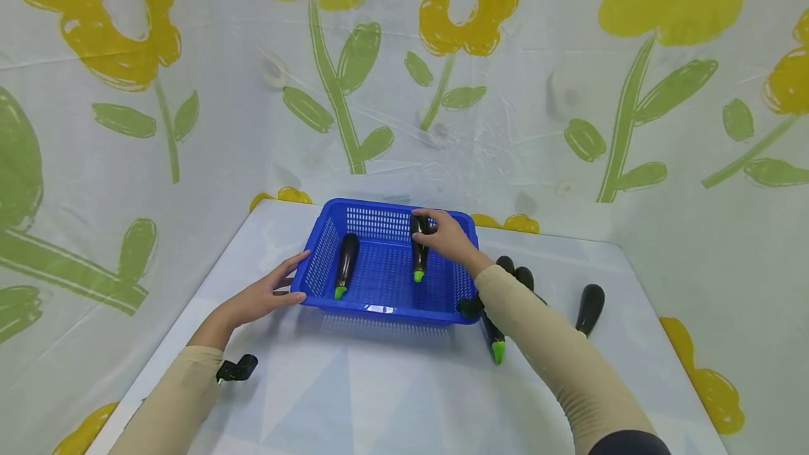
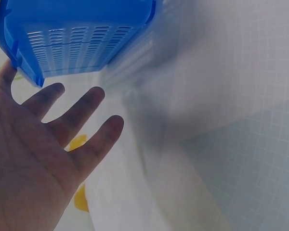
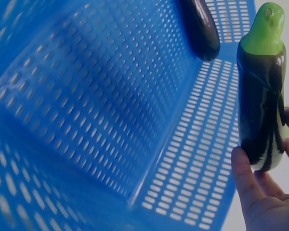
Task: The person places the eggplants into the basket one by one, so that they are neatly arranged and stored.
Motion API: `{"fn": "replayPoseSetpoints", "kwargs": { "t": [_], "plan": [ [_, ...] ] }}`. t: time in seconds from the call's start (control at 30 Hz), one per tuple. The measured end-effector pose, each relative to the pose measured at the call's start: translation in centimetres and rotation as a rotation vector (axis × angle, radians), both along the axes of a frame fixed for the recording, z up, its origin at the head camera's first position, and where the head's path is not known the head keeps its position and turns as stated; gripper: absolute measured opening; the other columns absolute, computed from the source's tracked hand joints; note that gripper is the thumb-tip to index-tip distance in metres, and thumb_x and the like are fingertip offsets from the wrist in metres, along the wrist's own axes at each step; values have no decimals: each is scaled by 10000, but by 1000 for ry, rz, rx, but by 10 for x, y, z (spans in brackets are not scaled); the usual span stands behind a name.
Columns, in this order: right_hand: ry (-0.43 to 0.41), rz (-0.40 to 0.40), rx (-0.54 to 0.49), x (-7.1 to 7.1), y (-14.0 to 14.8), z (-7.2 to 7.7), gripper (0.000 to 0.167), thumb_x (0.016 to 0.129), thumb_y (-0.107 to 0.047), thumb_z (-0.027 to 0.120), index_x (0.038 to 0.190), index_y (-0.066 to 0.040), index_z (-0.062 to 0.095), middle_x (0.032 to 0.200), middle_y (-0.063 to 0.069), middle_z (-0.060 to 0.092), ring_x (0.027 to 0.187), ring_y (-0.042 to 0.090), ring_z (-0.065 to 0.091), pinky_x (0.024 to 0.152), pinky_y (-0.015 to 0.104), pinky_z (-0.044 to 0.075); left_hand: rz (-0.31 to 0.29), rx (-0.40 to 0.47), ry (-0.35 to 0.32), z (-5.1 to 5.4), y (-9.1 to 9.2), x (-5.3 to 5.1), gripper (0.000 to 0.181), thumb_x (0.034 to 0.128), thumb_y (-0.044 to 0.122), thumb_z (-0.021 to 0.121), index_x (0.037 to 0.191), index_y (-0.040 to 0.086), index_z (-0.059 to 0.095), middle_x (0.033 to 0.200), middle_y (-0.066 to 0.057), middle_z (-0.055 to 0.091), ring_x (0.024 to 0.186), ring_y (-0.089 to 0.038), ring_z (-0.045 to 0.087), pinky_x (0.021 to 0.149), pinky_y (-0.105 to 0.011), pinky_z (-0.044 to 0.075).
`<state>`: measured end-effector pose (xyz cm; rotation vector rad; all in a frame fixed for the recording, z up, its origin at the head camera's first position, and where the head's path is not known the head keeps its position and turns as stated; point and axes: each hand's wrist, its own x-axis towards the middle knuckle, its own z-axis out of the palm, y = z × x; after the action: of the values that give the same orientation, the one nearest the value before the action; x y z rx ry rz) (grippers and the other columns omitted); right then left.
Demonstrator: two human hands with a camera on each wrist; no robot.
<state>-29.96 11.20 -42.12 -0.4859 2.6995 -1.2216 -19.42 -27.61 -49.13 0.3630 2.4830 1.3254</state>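
Observation:
A blue perforated basket [image 1: 379, 309] stands on the table, with one dark eggplant [image 1: 347, 262] lying in its left part. My right hand [image 1: 447, 236] pinches a second eggplant [image 1: 419, 251] by its dark end over the basket's right part, green cap toward me. In the right wrist view that eggplant [image 3: 261, 101] is upright between thumb and fingers of my right hand [image 3: 272, 207]. My left hand [image 1: 259, 298] touches the basket's left rim with thumb and fingertips; in the left wrist view several fingers of the left hand [image 2: 43, 144] are spread beneath the basket [image 2: 82, 29].
Right of the basket, several eggplants [image 1: 496, 343] lie close together, partly hidden by my right forearm. Another eggplant [image 1: 590, 307] lies farther right on the table [image 1: 354, 385]. A flower-patterned sheet [image 1: 505, 111] hangs behind and at the sides.

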Motion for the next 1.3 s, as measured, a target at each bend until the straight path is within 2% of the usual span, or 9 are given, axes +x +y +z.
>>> {"fn": "replayPoseSetpoints", "kwargs": {
  "t": [0.23,0.43,0.73,1.0,1.1,1.3],
  "plan": [
    [-17,1,-9,-7,-12,-7,511,973,-246,703,1461,-210,553,1477,145,504,1190,313,608,995,483,534,2,8,5,0,0,0,859,980,373,671,1639,338,121,1679,-239,65,1445,-582,248,1074,-689,376],
    [-27,18,-33,-11,-21,-12,504,973,-226,704,1454,-185,560,1439,145,536,1168,300,618,965,461,550,-7,40,2,0,0,1,846,992,346,665,1641,318,123,1680,-237,57,1447,-584,239,1093,-682,357],
    [-51,46,-67,-16,-37,-15,522,960,-209,719,1455,-165,558,1467,166,509,1231,334,607,987,468,542,-9,27,-2,0,-1,1,861,985,375,671,1641,330,115,1681,-233,60,1449,-575,248,1098,-672,361],
    [-68,74,-48,-20,-47,-21,539,960,-217,722,1468,-171,549,1460,152,530,1190,322,605,996,487,521,-10,27,-9,-2,-1,-1,860,986,377,668,1640,340,111,1682,-232,57,1452,-574,241,1094,-677,361],
    [-78,82,-42,-23,-52,-24,538,958,-221,727,1466,-185,553,1468,138,527,1224,318,585,1010,488,514,-8,26,-2,-2,-1,-1,860,987,381,667,1640,340,109,1681,-237,56,1449,-580,239,1089,-684,361],
    [-68,119,-14,-28,-63,-32,547,945,-193,741,1459,-144,560,1506,127,506,1366,326,488,1098,495,446,-3,23,-2,-1,0,0,856,989,372,664,1640,344,109,1680,-240,52,1445,-587,240,1083,-694,359]
  ]
}}
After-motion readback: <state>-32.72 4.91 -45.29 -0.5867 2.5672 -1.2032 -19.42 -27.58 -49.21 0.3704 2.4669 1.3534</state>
